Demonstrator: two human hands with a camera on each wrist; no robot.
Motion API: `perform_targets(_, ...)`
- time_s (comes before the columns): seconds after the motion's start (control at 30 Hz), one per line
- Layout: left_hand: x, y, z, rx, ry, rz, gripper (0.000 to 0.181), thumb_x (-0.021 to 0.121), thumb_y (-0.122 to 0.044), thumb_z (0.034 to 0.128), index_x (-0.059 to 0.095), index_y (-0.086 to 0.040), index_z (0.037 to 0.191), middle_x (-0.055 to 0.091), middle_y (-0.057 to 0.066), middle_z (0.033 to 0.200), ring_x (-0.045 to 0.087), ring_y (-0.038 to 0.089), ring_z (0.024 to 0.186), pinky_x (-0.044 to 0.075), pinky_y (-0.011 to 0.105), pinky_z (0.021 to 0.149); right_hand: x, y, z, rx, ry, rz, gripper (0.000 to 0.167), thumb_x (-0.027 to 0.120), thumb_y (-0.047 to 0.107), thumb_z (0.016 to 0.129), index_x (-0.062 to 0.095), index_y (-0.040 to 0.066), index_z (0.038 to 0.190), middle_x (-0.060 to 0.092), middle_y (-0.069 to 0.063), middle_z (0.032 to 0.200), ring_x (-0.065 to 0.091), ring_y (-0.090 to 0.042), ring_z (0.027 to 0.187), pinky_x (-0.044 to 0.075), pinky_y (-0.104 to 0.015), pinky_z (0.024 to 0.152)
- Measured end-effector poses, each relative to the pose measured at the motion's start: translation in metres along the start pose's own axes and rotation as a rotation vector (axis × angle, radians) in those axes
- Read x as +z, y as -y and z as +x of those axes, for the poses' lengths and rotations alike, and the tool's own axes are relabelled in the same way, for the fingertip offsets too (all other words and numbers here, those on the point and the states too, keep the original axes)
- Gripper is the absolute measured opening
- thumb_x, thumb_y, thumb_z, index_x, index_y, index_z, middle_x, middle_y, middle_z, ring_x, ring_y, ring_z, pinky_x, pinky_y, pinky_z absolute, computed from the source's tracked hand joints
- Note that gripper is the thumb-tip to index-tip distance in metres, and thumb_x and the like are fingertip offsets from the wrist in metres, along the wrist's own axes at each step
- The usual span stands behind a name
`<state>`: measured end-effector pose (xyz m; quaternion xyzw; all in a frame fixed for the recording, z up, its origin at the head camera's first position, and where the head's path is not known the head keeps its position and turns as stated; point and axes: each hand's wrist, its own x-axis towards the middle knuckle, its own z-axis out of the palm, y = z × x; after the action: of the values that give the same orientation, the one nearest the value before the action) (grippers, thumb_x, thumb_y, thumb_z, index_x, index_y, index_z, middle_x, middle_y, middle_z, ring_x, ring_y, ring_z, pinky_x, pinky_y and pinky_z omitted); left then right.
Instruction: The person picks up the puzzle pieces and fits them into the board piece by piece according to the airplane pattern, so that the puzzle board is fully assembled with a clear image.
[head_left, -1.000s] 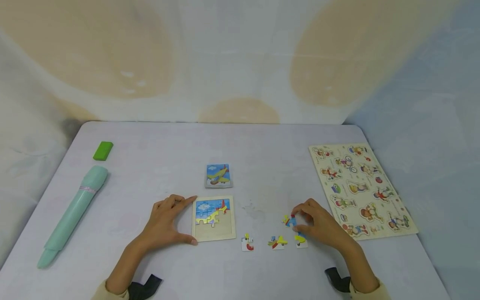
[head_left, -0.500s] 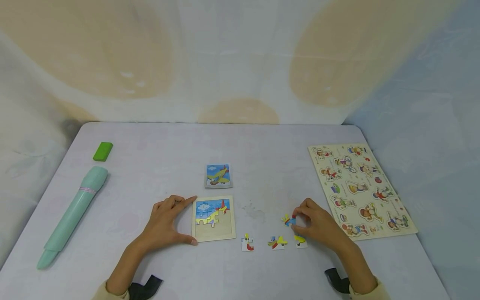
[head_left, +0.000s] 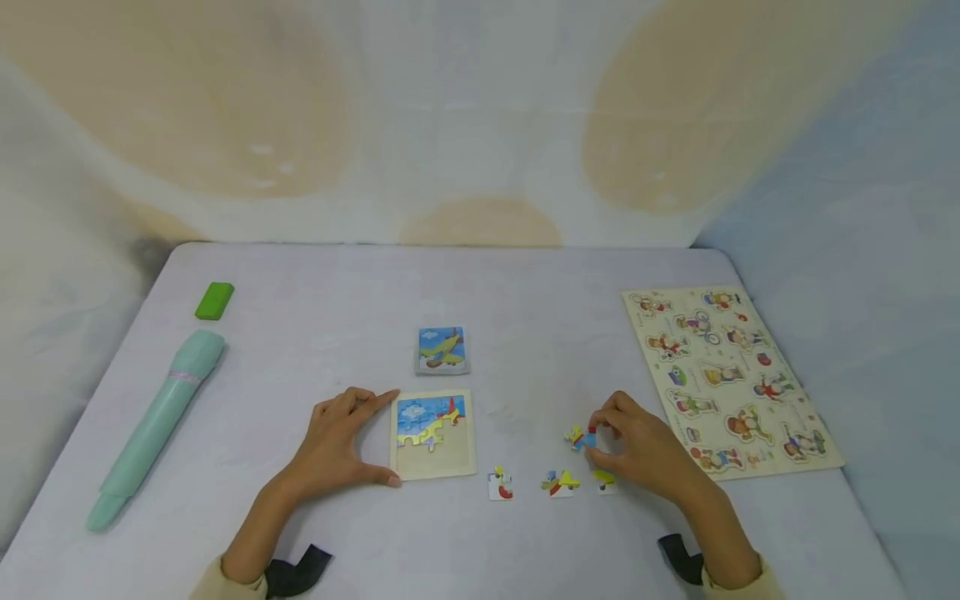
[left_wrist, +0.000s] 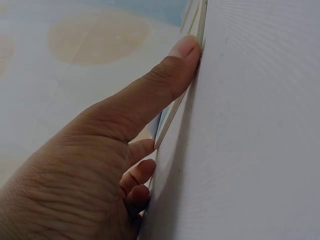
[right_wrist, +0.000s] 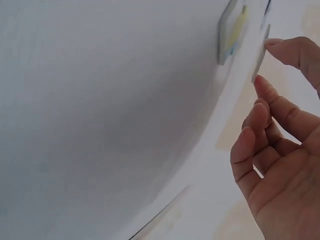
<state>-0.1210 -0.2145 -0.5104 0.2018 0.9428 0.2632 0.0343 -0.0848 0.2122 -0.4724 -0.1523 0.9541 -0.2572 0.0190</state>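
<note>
My left hand (head_left: 333, 437) spans the left side of a square wooden puzzle tray (head_left: 437, 467), holding it with the index finger at the far corner and the thumb (left_wrist: 185, 47) at the near one. Sky and part of a yellow plane fill the tray's upper portion; bare wood shows below. Between right thumb and index finger, my right hand (head_left: 645, 446) pinches a blue, yellow and red puzzle piece (head_left: 577, 437), seen edge-on in the right wrist view (right_wrist: 261, 55). Nearer me lie a red-and-yellow piece (head_left: 500, 485), a yellow-winged piece (head_left: 560, 483) and a partly hidden yellow piece (head_left: 604, 479).
Behind the tray lies a small airplane picture card or stack (head_left: 442, 350). A large wooden board with printed figures (head_left: 731, 383) occupies the right side. On the left are a mint-green tube-shaped object (head_left: 157, 429) and a green block (head_left: 214, 301).
The right hand, with its pinched piece, has shifted slightly and now covers more of the rightmost loose piece. The left hand keeps its place at the tray. The whole view has shifted slightly.
</note>
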Motion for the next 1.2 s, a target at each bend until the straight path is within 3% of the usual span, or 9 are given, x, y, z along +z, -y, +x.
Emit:
perform_targets(0.13,0.001,-0.002,0.004,0.003,0.004,-0.010,0.116,0.088,-0.069,0.0490,0.047,-0.026,0.149,0.051,0.003,0.123,0.047,0.022,0.117,0.024,0.049,0.099,-0.005,0.004,0.001,-0.026,-0.007,-0.041,0.027,0.088,0.019,0.073,0.069,0.014,0.092,0.048,0.007,0.093,0.047,-0.006,0.080,0.046,-0.021,0.066)
perform_targets(0.4,0.001,-0.005,0.006,-0.007,0.025,-0.007,0.117,0.089,-0.068,0.0486,0.046,-0.027,0.150,0.050,0.002,0.124,0.047,0.021,0.118,0.023,0.048,0.100,-0.003,0.015,0.009,-0.045,0.022,0.012,0.026,0.086,0.021,0.076,0.068,0.016,0.094,0.047,0.008,0.095,0.047,-0.006,0.082,0.045,-0.021,0.068)
perform_targets(0.67,0.003,-0.006,0.006,-0.005,0.036,0.001,0.116,0.088,-0.068,0.0496,0.045,-0.027,0.150,0.050,0.000,0.122,0.046,0.019,0.117,0.023,0.047,0.100,0.005,0.032,0.020,-0.060,0.049,0.026,0.026,0.085,0.024,0.076,0.068,0.017,0.094,0.047,0.008,0.096,0.047,-0.006,0.082,0.045,-0.021,0.067)
perform_targets(0.97,0.004,-0.009,0.008,0.001,0.031,-0.003,0.117,0.088,-0.069,0.0489,0.046,-0.028,0.149,0.051,0.000,0.122,0.046,0.020,0.117,0.023,0.047,0.101,0.013,0.048,0.034,-0.152,0.025,0.016,0.026,0.086,0.020,0.075,0.069,0.014,0.094,0.049,0.004,0.095,0.049,-0.008,0.080,0.045,-0.019,0.066)
perform_targets(1.2,0.003,-0.012,0.009,-0.005,0.043,-0.008,0.116,0.089,-0.066,0.0491,0.045,-0.028,0.150,0.051,0.001,0.122,0.047,0.020,0.117,0.023,0.048,0.102,0.021,0.060,0.046,-0.178,0.055,0.032,0.025,0.085,0.021,0.076,0.070,0.012,0.095,0.051,0.003,0.094,0.050,-0.008,0.080,0.046,-0.019,0.068)
